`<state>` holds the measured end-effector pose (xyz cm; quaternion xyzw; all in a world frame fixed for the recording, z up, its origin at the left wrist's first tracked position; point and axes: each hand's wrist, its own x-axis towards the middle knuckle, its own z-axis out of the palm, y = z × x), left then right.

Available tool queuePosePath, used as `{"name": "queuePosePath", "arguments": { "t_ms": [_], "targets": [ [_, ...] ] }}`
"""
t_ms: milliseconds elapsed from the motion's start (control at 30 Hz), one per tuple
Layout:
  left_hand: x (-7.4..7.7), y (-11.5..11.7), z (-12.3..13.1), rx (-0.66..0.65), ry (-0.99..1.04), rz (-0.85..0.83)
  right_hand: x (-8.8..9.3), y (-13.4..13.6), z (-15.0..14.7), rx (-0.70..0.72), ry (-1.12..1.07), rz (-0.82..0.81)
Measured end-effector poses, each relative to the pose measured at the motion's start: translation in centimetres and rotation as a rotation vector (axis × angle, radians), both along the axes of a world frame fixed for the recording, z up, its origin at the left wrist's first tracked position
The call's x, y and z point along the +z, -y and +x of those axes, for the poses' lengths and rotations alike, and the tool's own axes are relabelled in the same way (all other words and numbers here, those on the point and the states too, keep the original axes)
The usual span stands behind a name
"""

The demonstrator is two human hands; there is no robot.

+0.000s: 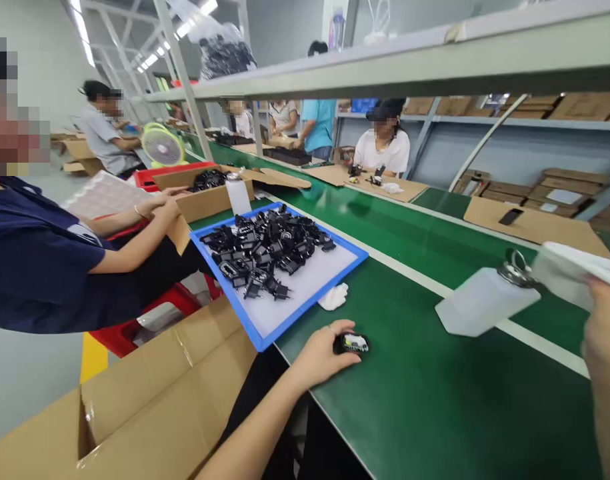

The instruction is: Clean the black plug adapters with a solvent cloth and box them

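Bench work seen from the wearer's head; clock directions are taken from the device, with 12 o'clock at the top of the view. The left hand (321, 357) holds the device (355, 343), a black oval with a white and yellow-green face, between thumb and fingers over the green bench (415, 407); contact with the bench cannot be judged. At 3 o'clock, the blurred right hand (607, 340) is cut off by the frame; its fingers are hidden beside a white piece (585, 273), so the firmness of its grip cannot be told. Between 2 and 3 o'clock is a bottle (485, 303) with a metal top, near the white piece. At 11 o'clock, a white wad (333, 297) lies just beside the tray (307, 303), blue-rimmed and heaped with black plugs (265, 247), at 10 o'clock. Beyond it, a co-worker (49, 260) reaches toward a carton (217, 202) of black parts.
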<state>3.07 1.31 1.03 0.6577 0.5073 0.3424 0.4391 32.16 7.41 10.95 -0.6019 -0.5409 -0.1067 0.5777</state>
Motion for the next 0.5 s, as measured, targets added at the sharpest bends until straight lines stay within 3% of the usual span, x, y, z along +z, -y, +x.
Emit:
{"name": "queuePosePath", "arguments": {
  "t_ms": [67,100,167,267,367,500],
  "targets": [
    [0.0,-0.1,-0.1,-0.035,0.033,-0.017,0.1,0.8,-2.9,-0.020,-0.171,-0.272],
    [0.0,-0.1,-0.2,-0.052,0.046,-0.028,-0.3,1.1,-4.6,0.077,-0.188,-0.414],
    [0.0,-0.2,-0.3,-0.069,0.056,-0.055,-2.0,1.5,-7.7,0.428,-0.179,-0.612],
    [0.0,-0.2,-0.4,-0.066,0.060,-0.074,-5.3,1.9,-11.2,0.745,-0.215,-0.746],
    [-0.1,-0.3,-0.4,-0.061,0.067,-0.070,-7.3,2.5,-13.1,0.867,-0.278,-0.810],
    [-0.3,-0.3,-0.4,-0.052,0.071,-0.059,-8.3,3.1,-14.0,1.008,-0.335,-0.838]
  ]
}}
